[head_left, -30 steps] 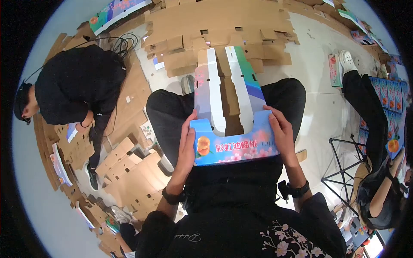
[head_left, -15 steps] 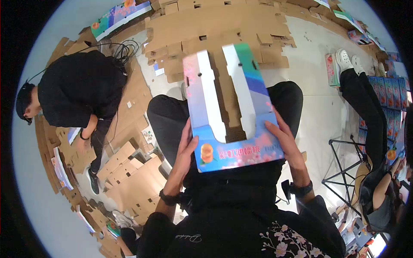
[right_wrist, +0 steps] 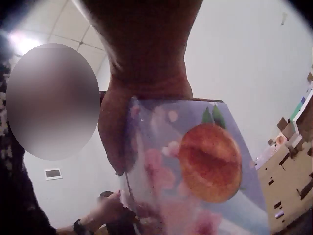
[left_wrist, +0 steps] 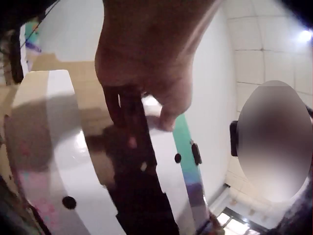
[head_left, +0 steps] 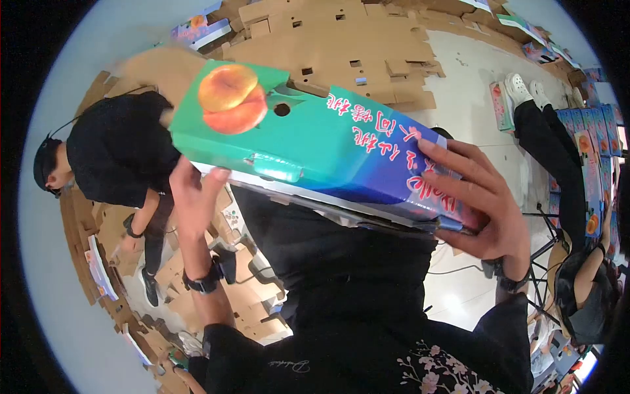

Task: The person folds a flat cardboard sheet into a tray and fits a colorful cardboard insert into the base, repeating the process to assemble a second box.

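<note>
A printed cardboard fruit box (head_left: pixel 315 157), green to blue to pink with peach pictures and lettering, is held up tilted in front of the torso. Its long green-blue side faces the head camera. My left hand (head_left: pixel 195 197) grips the green end from below, thumb against the lower edge. In the left wrist view the fingers of the left hand (left_wrist: pixel 146 83) reach into the open slot between two white flaps (left_wrist: pixel 164 152). My right hand (head_left: pixel 482 197) holds the other end, fingers spread over the printed side. The right wrist view shows a peach-printed panel (right_wrist: pixel 210 161) beside that hand.
Flattened brown cardboard (head_left: pixel 328 39) covers the floor ahead and at left. A person in black (head_left: pixel 125 148) crouches at left. At right are someone's legs with white clogs (head_left: pixel 518 88), a stack of printed boxes (head_left: pixel 597 134) and another seated person (head_left: pixel 584 289).
The box has been raised from the lap and turned, so its long green-blue side now faces the head camera. My left hand has shifted to the green end; the right hand has spread over the side.
</note>
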Demonstrator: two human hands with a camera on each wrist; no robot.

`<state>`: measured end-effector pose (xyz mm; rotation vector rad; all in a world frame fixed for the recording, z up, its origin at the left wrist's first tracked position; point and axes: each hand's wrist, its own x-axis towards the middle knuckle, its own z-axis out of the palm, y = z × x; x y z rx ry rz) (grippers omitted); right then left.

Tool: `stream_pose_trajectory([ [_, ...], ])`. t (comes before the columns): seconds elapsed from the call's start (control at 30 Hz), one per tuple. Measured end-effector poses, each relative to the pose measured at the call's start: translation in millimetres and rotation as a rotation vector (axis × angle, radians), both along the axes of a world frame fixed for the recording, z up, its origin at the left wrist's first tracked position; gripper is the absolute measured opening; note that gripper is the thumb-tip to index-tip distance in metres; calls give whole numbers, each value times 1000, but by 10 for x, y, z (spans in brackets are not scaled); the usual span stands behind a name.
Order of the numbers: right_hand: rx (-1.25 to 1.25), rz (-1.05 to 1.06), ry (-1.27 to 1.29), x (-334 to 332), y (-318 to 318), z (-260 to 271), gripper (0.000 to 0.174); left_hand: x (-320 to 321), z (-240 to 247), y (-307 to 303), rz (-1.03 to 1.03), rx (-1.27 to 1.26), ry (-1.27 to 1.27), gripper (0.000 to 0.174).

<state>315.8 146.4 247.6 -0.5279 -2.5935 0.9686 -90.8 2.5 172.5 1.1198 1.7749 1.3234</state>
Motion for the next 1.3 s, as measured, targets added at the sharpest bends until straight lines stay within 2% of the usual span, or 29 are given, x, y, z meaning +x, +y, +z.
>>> stream_pose_trajectory([
  [0.03,22,21,-33,31,54,8,75,72,38,-39,-2,-60,-82,60],
  [0.13,6,93,-61,139,304,93,77,110,9,-43,-343,106,-59,45],
  [0.2,48,109,-116,125,399,149,79,229,123,111,-358,188,19,34],
  [0.27,152,64,-163,97,453,193,78,232,143,124,-276,93,-56,33],
  [0.3,395,-51,-227,126,486,165,73,252,97,162,-199,122,-48,32],
  [0.4,673,-482,150,74,513,-4,64,500,274,369,101,115,-113,34],
  [0.43,527,-589,303,122,475,-182,55,457,207,437,182,133,-180,39],
  [0.53,186,-786,512,-70,108,-740,57,666,320,547,325,300,-466,43],
  [0.6,-253,-822,544,-377,-147,-844,62,732,422,556,166,322,-594,46],
  [0.67,-433,-685,577,-520,-125,-954,69,790,523,565,62,305,-754,46],
  [0.7,-523,-725,631,-662,-151,-839,66,742,491,566,-101,343,-946,47],
  [0.8,-586,-849,657,-685,95,-551,64,1040,594,663,-129,360,-1324,48],
  [0.83,-670,-841,701,-712,176,-405,60,1060,587,668,-121,355,-1224,49],
  [0.97,-1158,-588,650,-491,536,-341,48,1090,495,565,-117,315,-1251,46],
  [1.0,-1118,-622,604,-491,564,-417,47,1142,423,509,-141,305,-1335,45],
  [1.07,-1037,-685,507,-479,651,-757,46,1261,309,404,18,190,-1371,45],
  [1.17,-1122,-713,283,-471,658,-1211,46,1309,71,274,113,27,-1339,44],
  [1.27,-1281,-869,134,-453,500,-1489,46,1272,-337,39,137,-169,-1360,46],
  [1.3,-1246,-818,33,-385,461,-1690,48,1269,-487,-56,127,-242,-1374,47],
])
